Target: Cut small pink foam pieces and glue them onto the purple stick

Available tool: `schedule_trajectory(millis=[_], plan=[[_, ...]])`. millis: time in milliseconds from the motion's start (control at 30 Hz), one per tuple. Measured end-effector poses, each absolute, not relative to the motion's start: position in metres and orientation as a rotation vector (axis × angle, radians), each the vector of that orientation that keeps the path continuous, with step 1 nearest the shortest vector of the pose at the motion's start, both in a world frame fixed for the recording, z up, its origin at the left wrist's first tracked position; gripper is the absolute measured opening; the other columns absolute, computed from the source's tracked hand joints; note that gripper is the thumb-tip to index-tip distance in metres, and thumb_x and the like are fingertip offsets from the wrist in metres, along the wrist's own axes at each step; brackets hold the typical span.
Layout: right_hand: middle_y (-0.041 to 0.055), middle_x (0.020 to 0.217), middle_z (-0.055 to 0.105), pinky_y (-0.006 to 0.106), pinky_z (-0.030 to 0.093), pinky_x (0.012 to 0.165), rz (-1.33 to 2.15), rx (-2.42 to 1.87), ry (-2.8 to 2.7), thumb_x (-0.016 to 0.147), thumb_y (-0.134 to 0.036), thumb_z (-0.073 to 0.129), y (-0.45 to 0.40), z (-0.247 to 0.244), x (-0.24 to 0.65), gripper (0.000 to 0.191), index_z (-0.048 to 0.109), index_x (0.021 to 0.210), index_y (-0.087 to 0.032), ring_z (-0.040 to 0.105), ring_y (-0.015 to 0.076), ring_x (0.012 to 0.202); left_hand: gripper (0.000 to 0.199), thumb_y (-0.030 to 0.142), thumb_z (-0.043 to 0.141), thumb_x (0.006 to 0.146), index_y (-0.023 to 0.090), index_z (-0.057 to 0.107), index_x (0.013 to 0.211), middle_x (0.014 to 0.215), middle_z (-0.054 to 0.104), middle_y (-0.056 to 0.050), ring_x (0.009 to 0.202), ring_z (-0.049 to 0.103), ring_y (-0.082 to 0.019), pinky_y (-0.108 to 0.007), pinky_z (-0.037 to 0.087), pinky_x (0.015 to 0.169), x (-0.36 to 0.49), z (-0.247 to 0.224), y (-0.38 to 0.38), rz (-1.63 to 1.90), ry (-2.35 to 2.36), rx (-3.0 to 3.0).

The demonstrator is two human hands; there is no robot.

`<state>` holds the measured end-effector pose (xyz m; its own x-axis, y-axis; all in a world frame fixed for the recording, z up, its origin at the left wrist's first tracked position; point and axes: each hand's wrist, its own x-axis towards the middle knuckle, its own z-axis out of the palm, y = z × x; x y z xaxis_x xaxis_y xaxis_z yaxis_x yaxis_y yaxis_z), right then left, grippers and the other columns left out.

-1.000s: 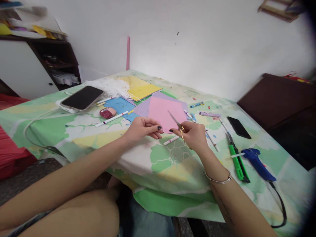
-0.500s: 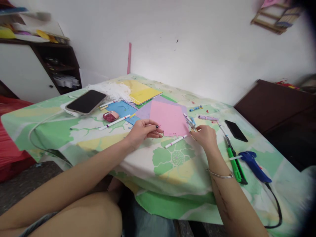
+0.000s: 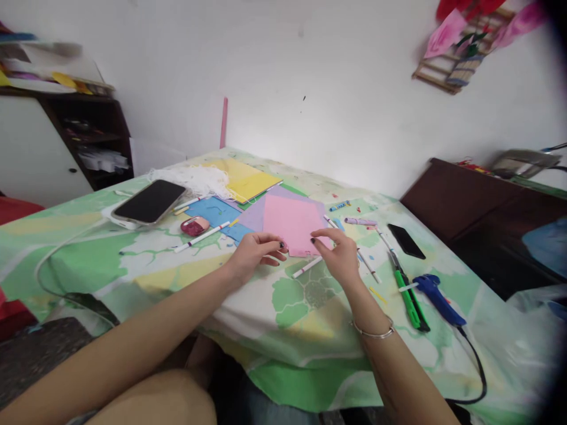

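My left hand (image 3: 254,255) is at the near left corner of a pink sheet of paper (image 3: 292,218). Its thumb and fingers come together in a pinch; whatever is between them is too small to make out. Above the sheet's right side is my right hand (image 3: 340,255), thumb and index finger apart, with nothing visible between them. The pink sheet lies on a purple sheet (image 3: 253,213) and has small notches along its near edge. A white marker (image 3: 306,268) lies just in front of it, partly behind my right hand.
Left are a phone (image 3: 149,202), white yarn (image 3: 195,177), a yellow folder (image 3: 248,180), blue sheets (image 3: 215,211), a dark red rounded object (image 3: 195,225) and another marker (image 3: 201,237). Right are a green cutter knife (image 3: 410,298), a blue glue gun (image 3: 438,300) with cord and a black phone (image 3: 406,241).
My right hand has let go of a small metallic tool, probably scissors, and moved left over the pink sheet. My left hand stays by the sheet's corner. The camera view has shifted.
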<state>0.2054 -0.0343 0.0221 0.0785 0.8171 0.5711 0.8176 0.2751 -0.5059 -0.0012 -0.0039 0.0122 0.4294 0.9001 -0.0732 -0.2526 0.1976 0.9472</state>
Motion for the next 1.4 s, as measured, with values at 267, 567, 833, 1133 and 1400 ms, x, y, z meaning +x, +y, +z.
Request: schedule_trajectory(millis=[267,567,833,1133,1400], plan=[[0.0047,0.082,0.072,0.034,0.050,0.081,0.770,-1.186,-1.488,0.071,-0.028,0.068,-0.033,0.010,0.159,0.011,0.070,0.078,-0.019,0.066,0.0192,0.084,0.016,0.025,0.076,0.061,0.013,0.071,0.070,0.057,0.057,0.001,0.051,0.049,-0.007,-0.016,0.035,0.041,-0.002,0.009,-0.006,0.964,0.745,1.036],[0.0041,0.076,0.069,0.030,0.051,0.071,0.884,-1.189,-1.388,0.067,-0.034,0.072,-0.043,0.012,0.153,0.017,0.067,0.072,-0.018,0.064,0.0176,0.075,0.019,0.026,0.077,0.059,0.013,0.073,0.073,0.064,0.064,-0.002,0.058,0.055,-0.010,-0.018,0.039,0.044,-0.001,0.012,-0.008,1.026,0.804,1.121],[0.0029,0.071,0.066,0.025,0.048,0.057,0.872,-1.245,-1.364,0.069,-0.036,0.070,-0.043,0.010,0.154,0.019,0.065,0.071,-0.017,0.061,0.0149,0.067,0.019,0.025,0.072,0.061,0.012,0.072,0.076,0.069,0.067,-0.004,0.062,0.061,-0.014,-0.021,0.046,0.048,0.001,0.014,-0.010,1.012,0.863,1.236],[0.0037,0.072,0.069,0.020,0.039,0.044,0.953,-1.225,-1.280,0.066,-0.032,0.065,-0.043,0.013,0.154,0.016,0.061,0.069,-0.017,0.059,0.0133,0.060,0.014,0.019,0.043,0.072,0.019,0.040,0.058,0.045,0.036,0.008,0.035,0.039,-0.006,-0.016,0.023,0.034,0.002,0.010,-0.009,1.092,0.756,1.221],[0.0038,0.072,0.069,0.020,0.039,0.046,0.964,-1.218,-1.295,0.067,-0.032,0.065,-0.043,0.014,0.156,0.016,0.061,0.071,-0.018,0.060,0.0132,0.062,0.019,0.031,0.056,0.079,0.018,0.048,0.069,0.050,0.046,0.006,0.038,0.041,-0.006,-0.017,0.029,0.037,0.003,0.008,-0.008,1.046,0.768,1.414]])
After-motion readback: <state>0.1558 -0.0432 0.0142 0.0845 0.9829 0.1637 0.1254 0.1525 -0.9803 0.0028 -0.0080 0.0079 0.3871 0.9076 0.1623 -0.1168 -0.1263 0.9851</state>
